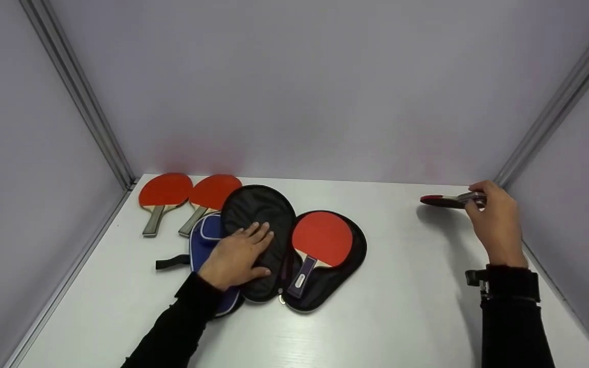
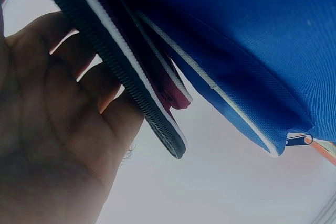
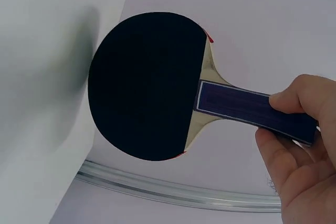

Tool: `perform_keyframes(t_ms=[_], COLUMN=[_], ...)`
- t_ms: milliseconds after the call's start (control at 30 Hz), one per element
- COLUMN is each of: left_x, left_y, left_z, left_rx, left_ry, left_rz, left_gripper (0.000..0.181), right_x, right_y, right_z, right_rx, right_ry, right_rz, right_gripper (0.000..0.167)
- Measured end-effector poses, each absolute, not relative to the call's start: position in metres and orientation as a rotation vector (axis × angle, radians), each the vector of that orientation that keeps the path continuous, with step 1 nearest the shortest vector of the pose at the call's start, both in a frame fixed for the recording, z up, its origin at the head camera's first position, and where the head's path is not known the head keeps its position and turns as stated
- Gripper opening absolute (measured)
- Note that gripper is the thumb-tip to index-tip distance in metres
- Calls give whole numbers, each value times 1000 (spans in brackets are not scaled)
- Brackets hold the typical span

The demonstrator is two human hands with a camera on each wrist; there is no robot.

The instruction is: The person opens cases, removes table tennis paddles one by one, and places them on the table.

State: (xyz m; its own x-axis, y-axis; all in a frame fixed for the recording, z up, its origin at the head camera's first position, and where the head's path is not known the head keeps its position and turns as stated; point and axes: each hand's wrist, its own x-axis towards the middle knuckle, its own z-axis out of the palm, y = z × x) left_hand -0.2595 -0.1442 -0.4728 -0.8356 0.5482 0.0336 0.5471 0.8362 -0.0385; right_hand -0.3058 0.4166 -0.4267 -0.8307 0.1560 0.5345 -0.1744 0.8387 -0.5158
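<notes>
My left hand [image 1: 238, 258] rests with fingers extended on the black flap [image 1: 253, 207] of an unfolded paddle case, over a blue case [image 1: 200, 250]. In the left wrist view, the left fingers [image 2: 86, 56] lie behind a zippered edge [image 2: 134, 90] beside blue fabric [image 2: 283, 35]. A red table tennis paddle [image 1: 322, 237] lies on the case's other half [image 1: 353, 260], its dark handle pointing toward me. At the far right, my right hand [image 1: 498, 225] grips a second paddle [image 3: 147, 87] by its dark blue handle, black face showing in the right wrist view, blade near the tabletop.
Two red-faced paddles [image 1: 165, 189] [image 1: 216, 190] lie at the back left of the white table [image 1: 397, 312]. A black strap [image 1: 172, 262] sticks out left of the blue case. Pale panels [image 1: 325, 92] with metal corner posts [image 1: 77, 92] surround the table's back and sides.
</notes>
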Motion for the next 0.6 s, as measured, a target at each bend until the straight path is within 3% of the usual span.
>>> perform_keyframes(t_ms=[600], left_x=[-261], left_y=[-147], left_z=[-477], left_rx=[-902], left_ry=[-2961], left_rz=[41], left_gripper=[86], right_x=[-312], right_y=[430], right_z=[-448], right_rx=[-143], right_ry=[-2599], right_rz=[783], right_gripper=[45])
